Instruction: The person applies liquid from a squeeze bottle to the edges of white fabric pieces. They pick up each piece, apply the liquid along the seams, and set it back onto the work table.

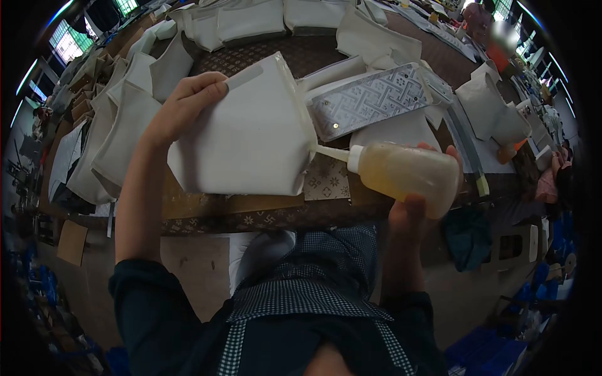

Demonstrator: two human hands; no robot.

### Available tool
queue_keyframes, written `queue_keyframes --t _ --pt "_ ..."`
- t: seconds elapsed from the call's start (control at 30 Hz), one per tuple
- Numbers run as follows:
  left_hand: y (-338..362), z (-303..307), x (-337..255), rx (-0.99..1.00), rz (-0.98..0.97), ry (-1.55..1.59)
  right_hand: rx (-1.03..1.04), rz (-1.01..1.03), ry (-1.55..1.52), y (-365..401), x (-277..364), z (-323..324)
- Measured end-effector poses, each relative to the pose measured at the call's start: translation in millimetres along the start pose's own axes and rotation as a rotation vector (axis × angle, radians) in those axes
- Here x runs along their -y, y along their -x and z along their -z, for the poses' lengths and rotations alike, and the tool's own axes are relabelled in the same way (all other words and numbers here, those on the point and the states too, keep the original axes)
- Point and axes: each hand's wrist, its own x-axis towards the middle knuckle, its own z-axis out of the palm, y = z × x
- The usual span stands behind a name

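My left hand (191,103) grips the upper left edge of a white leather-like panel (244,138), thumb on its face and the other fingers behind it. In my right hand (414,207) is a squeeze bottle (407,172) with yellowish liquid inside, lying nearly on its side. Its narrow nozzle points left, and the tip meets the right edge of the panel. Just behind the bottle lies a silver patterned plate (373,100).
Several white pieces (251,22) stand along the back of the brown patterned table (251,219), with more stacked at left (125,119). Other white pieces (492,103) sit at right. A person (480,22) is at the far right.
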Motion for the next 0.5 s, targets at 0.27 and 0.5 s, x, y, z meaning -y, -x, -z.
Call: queue_keyframes --t 0.27,0.5 --pt "10 -2 -5 -0.051 0.094 0.280 0.064 0.266 0.089 16 -4 -1" --pt "13 -8 -6 -0.167 0.099 0.398 0.149 0.425 0.231 27 -4 -2"
